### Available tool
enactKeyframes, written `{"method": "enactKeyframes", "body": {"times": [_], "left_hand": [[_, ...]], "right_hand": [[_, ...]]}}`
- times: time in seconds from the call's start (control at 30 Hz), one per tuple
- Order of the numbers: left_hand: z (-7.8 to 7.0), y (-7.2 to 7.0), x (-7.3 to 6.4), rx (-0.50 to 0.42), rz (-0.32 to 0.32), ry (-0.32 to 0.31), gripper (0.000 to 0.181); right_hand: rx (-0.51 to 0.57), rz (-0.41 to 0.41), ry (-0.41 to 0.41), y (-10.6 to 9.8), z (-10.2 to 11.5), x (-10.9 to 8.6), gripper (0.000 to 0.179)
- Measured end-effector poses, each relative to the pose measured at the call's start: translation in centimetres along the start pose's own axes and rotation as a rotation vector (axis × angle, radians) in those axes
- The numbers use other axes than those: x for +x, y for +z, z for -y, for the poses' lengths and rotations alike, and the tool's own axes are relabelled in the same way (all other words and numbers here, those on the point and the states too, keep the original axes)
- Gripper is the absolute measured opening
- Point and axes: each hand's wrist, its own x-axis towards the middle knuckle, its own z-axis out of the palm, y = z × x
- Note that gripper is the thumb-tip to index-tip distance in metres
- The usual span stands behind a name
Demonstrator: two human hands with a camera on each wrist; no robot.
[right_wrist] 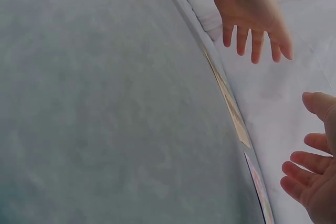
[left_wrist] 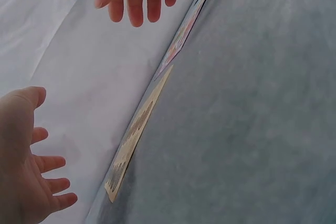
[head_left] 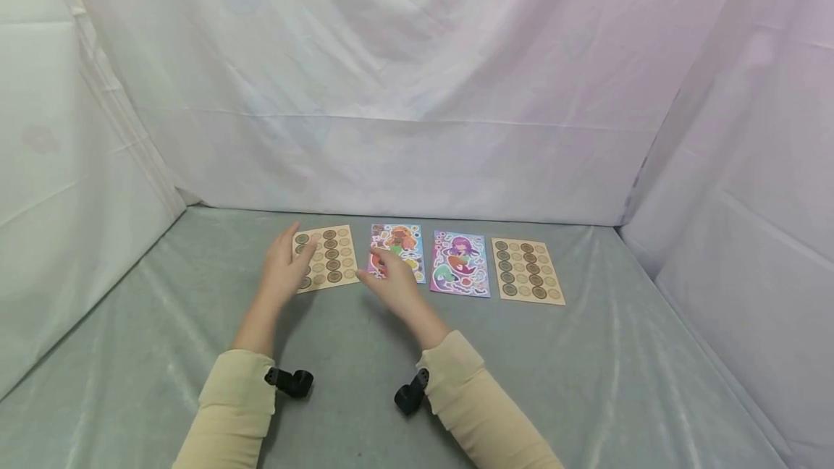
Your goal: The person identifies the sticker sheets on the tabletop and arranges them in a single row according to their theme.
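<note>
The tan sheet with round prints [head_left: 334, 260] lies flat on the grey cloth [head_left: 345, 396], lower than the fingers. In the head view it appears between the left hand [head_left: 281, 271] and right hand [head_left: 398, 289], whose fingers are spread and hold nothing.

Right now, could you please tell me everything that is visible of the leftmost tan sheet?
The leftmost tan sheet looks like paper or card, printed with alternating columns of dark and light circles. It lies flat on the grey cloth, slightly turned, apart from the colourful sheet beside it. The left hand hovers above and partly hides it; neither hand touches it.
</note>
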Motion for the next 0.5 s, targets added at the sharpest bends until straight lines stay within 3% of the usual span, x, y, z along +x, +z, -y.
{"method": "enactKeyframes", "body": {"times": [0.2,0.5], "left_hand": [[0.4,0.0,-0.1,-0.02,0.003,-0.022,0.069],[1.2,0.2,-0.5,-0.108,0.013,-0.112,0.071]], "right_hand": [[0.075,0.028,0.045,1.1,0.1,-0.3,0.052],[0.191,0.064,0.097,2.0,0.1,-0.6,0.053]]}}
